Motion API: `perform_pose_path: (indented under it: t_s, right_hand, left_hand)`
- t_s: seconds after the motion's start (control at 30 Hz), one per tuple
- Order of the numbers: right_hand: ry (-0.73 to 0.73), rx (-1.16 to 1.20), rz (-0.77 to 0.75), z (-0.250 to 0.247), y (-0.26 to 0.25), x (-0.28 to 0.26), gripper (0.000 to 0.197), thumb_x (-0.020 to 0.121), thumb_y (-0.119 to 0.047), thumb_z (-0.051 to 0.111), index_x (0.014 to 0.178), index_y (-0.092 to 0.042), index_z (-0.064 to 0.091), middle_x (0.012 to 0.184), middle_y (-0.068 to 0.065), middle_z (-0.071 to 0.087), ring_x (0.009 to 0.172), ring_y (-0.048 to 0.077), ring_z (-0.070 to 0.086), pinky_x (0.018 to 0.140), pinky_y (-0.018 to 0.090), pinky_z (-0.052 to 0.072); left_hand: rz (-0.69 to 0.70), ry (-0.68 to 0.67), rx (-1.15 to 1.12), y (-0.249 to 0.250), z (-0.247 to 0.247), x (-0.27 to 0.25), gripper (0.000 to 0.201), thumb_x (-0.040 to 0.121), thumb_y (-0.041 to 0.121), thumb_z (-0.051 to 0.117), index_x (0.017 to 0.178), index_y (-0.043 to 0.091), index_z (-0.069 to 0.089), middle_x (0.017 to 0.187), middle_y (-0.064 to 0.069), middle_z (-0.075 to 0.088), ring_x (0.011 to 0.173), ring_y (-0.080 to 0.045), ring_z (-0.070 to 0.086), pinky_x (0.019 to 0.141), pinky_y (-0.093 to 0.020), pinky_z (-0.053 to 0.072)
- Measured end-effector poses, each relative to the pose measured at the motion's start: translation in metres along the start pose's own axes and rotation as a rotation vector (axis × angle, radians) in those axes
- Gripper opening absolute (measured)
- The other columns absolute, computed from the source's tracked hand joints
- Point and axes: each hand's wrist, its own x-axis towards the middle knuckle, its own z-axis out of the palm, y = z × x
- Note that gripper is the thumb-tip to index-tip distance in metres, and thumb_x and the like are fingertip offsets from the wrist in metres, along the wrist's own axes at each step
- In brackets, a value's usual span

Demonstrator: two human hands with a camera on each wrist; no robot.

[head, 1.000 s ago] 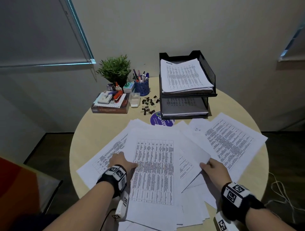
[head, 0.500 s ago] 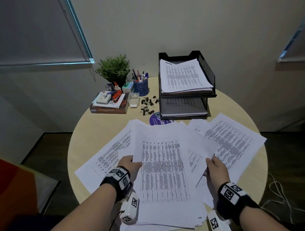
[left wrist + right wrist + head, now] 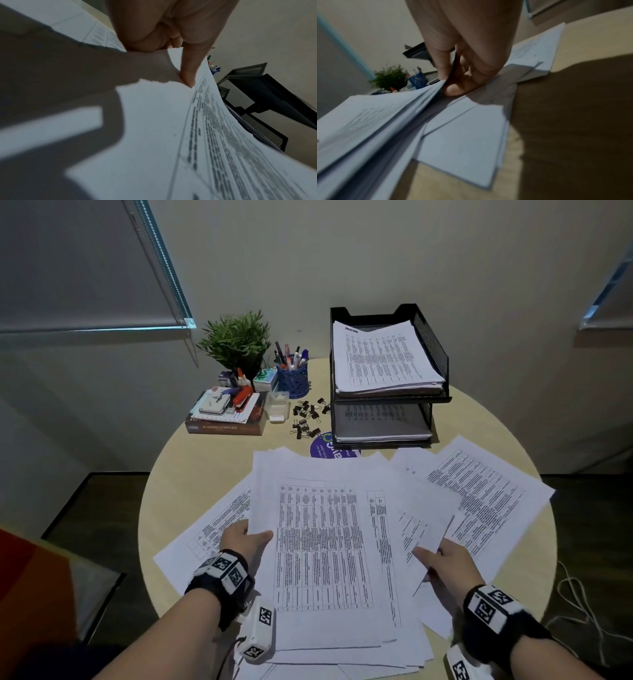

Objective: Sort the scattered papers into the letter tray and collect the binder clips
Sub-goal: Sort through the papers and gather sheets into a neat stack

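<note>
White paper stack [image 3: 329, 546] | pinched between left hand [image 3: 245, 542] | right hand [image 3: 445, 566]

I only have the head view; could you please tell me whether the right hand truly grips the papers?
Observer: Yes; the right hand pinches the edge of a many-sheet stack.
Operator: And the left hand?
Observer: The left hand pinches a sheet by its edge, thumb on the printed side.
Operator: Is anything beneath the stack?
Observer: Loose sheets lie flat on the table.
</note>
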Motion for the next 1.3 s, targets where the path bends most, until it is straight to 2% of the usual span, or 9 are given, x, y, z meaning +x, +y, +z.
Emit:
perform_pose_path:
  t_s: [0.13,0.27,0.4,0.6,0.73,0.9,1.03,1.13,1.3]
  right_hand:
    - [0.193,-0.057,-0.045,-0.007,0.002,0.008,0.010,0.093,-0.009,0.057,0.087,-0.009,0.064,0.088,0.010,0.066,0.077,0.023,0.057,0.074,0.030,0.043]
    - [0.249,-0.015,-0.036,-0.011,0.003,0.012,0.030,0.097,-0.015,0.049,0.123,-0.003,0.059,0.112,0.014,0.064,0.096,0.023,0.055,0.088,0.030,0.040]
    - [0.273,0.024,-0.025,-0.014,0.001,0.011,0.027,0.099,-0.015,0.045,0.118,-0.001,0.059,0.090,0.009,0.060,0.080,0.022,0.052,0.074,0.029,0.040]
    - [0.337,0.149,-0.045,-0.023,-0.002,0.018,0.025,0.101,-0.022,0.041,0.117,-0.013,0.056,0.080,0.001,0.054,0.070,0.018,0.047,0.070,0.029,0.037]
    - [0.363,0.153,-0.019,-0.033,-0.005,0.025,0.027,0.100,-0.029,0.041,0.110,-0.011,0.057,0.070,-0.004,0.045,0.061,0.014,0.040,0.061,0.028,0.034]
    - [0.134,0.124,-0.078,-0.034,-0.018,0.006,0.040,0.095,-0.012,0.055,0.134,-0.007,0.046,0.130,0.003,0.053,0.110,0.020,0.051,0.092,0.030,0.034]
    - [-0.040,0.018,0.020,-0.029,-0.010,0.010,0.053,0.088,-0.001,0.062,0.136,-0.006,0.043,0.134,0.007,0.052,0.118,0.025,0.051,0.100,0.035,0.036]
    - [0.027,0.053,-0.004,-0.030,-0.018,0.011,0.042,0.092,0.000,0.055,0.134,-0.001,0.048,0.120,0.010,0.060,0.105,0.028,0.057,0.093,0.036,0.040]
    - [0.101,0.231,-0.035,-0.042,-0.045,0.011,0.043,0.092,-0.005,0.056,0.134,-0.002,0.050,0.124,0.018,0.061,0.108,0.034,0.060,0.104,0.051,0.039]
  left_hand:
    - [-0.088,-0.078,-0.318,0.001,0.006,0.004,0.045,0.074,-0.022,0.063,0.116,-0.011,0.055,0.110,-0.026,0.065,0.092,-0.035,0.066,0.086,-0.041,0.051]
    - [-0.101,-0.135,-0.389,0.006,0.005,0.003,0.062,0.069,-0.018,0.070,0.126,-0.008,0.049,0.122,-0.024,0.060,0.102,-0.036,0.063,0.094,-0.044,0.048]
    - [-0.100,-0.111,-0.282,0.004,0.006,0.001,0.071,0.075,0.018,0.078,0.133,-0.006,0.043,0.127,-0.017,0.057,0.112,-0.034,0.057,0.100,-0.043,0.043]
    - [-0.041,0.065,-0.091,0.006,-0.002,0.003,0.035,0.094,0.012,0.052,0.124,-0.005,0.050,0.087,-0.011,0.057,0.083,-0.026,0.052,0.078,-0.035,0.045]
    - [-0.071,0.105,-0.051,0.004,-0.017,0.013,0.039,0.093,0.014,0.053,0.127,-0.005,0.050,0.114,-0.021,0.060,0.100,-0.034,0.057,0.086,-0.036,0.045]
    - [-0.048,0.071,-0.222,0.007,-0.020,0.005,0.038,0.087,-0.006,0.058,0.124,-0.011,0.050,0.119,-0.026,0.058,0.106,-0.038,0.058,0.091,-0.037,0.043]
    - [-0.056,0.014,-0.309,0.006,-0.015,0.006,0.036,0.084,-0.012,0.058,0.119,-0.008,0.053,0.119,-0.023,0.059,0.097,-0.030,0.057,0.095,-0.037,0.042]
    - [-0.048,-0.010,-0.345,0.005,-0.015,0.006,0.036,0.083,-0.016,0.056,0.118,-0.007,0.053,0.122,-0.026,0.058,0.098,-0.031,0.058,0.098,-0.039,0.042]
    - [-0.006,0.044,-0.208,0.009,-0.026,0.002,0.033,0.088,-0.008,0.056,0.120,-0.012,0.052,0.111,-0.017,0.059,0.093,-0.024,0.053,0.086,-0.029,0.040]
